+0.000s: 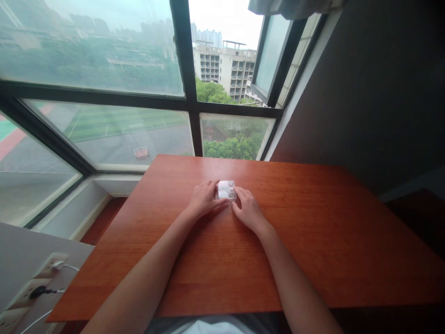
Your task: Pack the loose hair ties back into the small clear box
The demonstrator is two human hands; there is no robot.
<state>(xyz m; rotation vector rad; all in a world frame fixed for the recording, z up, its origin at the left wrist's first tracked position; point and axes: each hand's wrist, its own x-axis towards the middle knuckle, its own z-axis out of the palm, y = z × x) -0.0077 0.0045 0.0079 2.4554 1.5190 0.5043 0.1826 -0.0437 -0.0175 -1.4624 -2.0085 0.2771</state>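
Note:
A small clear plastic box [226, 189] with pale, partly pinkish contents is on the table, near the middle of its far half. What lies inside is too small to make out. My left hand [206, 198] grips the box from the left, its thumb along the near edge and its fingers at the far left corner. From the right, my right hand [247, 208] holds it too, with the fingers on its right side and the thumb by the near right corner.
The reddish-brown wooden table [313, 241] stretches widest to the right. Beyond its far edge stand dark-framed windows [194, 99], one pane [274, 55] swung outward. At the lower left are wall sockets [33, 290] with plugs and cables. A dark wall [365, 93] rises on the right.

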